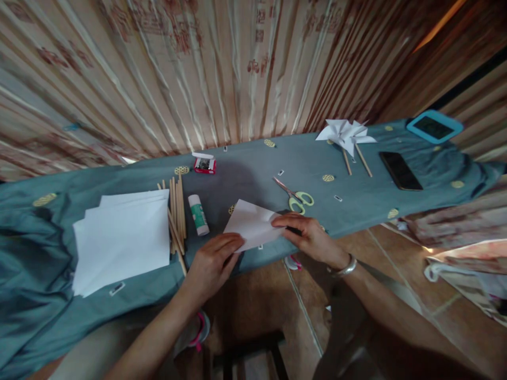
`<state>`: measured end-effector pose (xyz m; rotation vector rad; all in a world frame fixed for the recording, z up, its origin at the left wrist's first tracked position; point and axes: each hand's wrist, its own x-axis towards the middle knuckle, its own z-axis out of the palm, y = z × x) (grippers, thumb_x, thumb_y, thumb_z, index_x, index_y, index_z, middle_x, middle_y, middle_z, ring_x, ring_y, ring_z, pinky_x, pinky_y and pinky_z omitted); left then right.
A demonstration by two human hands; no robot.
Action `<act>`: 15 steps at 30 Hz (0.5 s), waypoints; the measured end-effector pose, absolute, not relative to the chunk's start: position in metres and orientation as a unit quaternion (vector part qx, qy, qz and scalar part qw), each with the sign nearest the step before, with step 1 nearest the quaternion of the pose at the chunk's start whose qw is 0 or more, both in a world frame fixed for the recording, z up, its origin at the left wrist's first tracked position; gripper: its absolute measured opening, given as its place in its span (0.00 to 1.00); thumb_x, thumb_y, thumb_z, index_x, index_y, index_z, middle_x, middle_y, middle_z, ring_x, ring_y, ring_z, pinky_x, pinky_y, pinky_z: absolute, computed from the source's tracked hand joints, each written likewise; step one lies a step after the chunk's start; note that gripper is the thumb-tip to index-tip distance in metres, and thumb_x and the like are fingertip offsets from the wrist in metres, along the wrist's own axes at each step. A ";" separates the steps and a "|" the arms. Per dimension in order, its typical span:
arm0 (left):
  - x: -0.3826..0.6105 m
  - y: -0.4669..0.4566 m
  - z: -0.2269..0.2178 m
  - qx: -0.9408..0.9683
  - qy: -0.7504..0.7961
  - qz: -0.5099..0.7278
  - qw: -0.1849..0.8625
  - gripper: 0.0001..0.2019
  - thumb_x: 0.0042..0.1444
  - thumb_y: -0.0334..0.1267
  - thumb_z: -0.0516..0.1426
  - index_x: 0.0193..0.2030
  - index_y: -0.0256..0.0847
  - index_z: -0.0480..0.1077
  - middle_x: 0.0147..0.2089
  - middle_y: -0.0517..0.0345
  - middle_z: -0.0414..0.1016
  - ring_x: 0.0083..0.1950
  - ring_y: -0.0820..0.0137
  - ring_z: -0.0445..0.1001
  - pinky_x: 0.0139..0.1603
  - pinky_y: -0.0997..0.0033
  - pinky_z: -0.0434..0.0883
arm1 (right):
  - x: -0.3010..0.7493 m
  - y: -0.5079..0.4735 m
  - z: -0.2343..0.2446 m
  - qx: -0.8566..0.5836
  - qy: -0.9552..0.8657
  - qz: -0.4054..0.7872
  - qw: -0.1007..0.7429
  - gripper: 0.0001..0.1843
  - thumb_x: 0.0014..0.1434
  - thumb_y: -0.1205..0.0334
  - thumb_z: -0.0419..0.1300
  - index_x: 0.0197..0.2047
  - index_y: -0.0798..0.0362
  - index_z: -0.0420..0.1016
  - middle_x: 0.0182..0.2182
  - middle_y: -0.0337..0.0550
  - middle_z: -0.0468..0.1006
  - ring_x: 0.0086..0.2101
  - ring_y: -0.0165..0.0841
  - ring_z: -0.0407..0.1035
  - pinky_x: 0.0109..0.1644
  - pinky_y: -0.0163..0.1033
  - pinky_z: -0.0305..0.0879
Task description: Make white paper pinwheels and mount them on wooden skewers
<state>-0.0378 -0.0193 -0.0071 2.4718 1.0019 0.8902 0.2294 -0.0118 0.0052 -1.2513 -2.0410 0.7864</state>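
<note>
A small white sheet of paper [253, 221] is held at the front edge of the cloth-covered table. My left hand [214, 261] pinches its lower left corner between thumb and fingers. Its right corner is pinched by my right hand [304, 235], which wears a silver bangle at the wrist. Just beyond the right hand lie scissors [295, 196] with yellow-green handles. To the left of the paper is a white and green glue stick [198, 215], and beside that several wooden sticks [177, 214].
A stack of white paper [122, 237] lies on the left. Behind the glue stick sits an open red box [205, 164]. Back right are white paper pinwheels [346, 136] on sticks, a dark phone [401, 171] and a blue-framed device [434, 126]. A pleated curtain [237, 74] hangs behind.
</note>
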 end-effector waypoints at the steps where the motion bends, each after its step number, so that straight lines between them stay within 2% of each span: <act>1: -0.037 -0.022 -0.006 0.861 0.364 0.313 0.170 0.11 0.62 0.33 0.53 0.48 0.37 0.74 0.46 0.48 0.80 0.48 0.65 0.78 0.51 0.64 0.76 | 0.229 -0.011 0.005 -0.486 -0.756 0.313 0.308 0.10 0.63 0.62 0.57 0.45 0.50 0.78 0.42 0.46 0.81 0.44 0.37 0.75 0.52 0.45 0.70; 6: -0.039 -0.027 -0.007 0.822 0.431 0.317 0.198 0.21 0.64 0.39 0.52 0.63 0.38 0.62 0.46 0.48 0.79 0.46 0.65 0.79 0.47 0.65 0.76 | 0.223 -0.007 0.004 -0.530 -0.698 0.371 0.308 0.14 0.61 0.56 0.60 0.47 0.52 0.77 0.45 0.45 0.81 0.45 0.38 0.75 0.52 0.42 0.70; 10: -0.044 -0.025 -0.009 0.796 0.483 0.311 0.193 0.26 0.64 0.37 0.51 0.68 0.41 0.52 0.45 0.52 0.78 0.42 0.66 0.79 0.46 0.65 0.77 | 0.217 -0.002 0.003 -0.574 -0.665 0.370 0.301 0.20 0.61 0.54 0.59 0.54 0.53 0.72 0.39 0.45 0.83 0.38 0.37 0.76 0.43 0.41 0.71; 13: -0.040 -0.026 -0.003 0.817 0.469 0.308 0.133 0.29 0.63 0.33 0.51 0.69 0.40 0.47 0.54 0.45 0.74 0.53 0.62 0.75 0.54 0.57 0.74 | 0.212 0.000 0.002 -0.587 -0.666 0.346 0.304 0.24 0.60 0.56 0.60 0.59 0.53 0.68 0.39 0.45 0.83 0.37 0.38 0.76 0.43 0.43 0.71; 15: -0.031 -0.030 0.001 0.859 0.414 0.291 0.076 0.27 0.62 0.30 0.51 0.68 0.39 0.51 0.63 0.42 0.66 0.64 0.58 0.65 0.63 0.51 0.66 | 0.209 0.001 0.002 -0.582 -0.678 0.329 0.305 0.23 0.60 0.58 0.60 0.58 0.52 0.68 0.41 0.45 0.82 0.38 0.38 0.77 0.44 0.43 0.71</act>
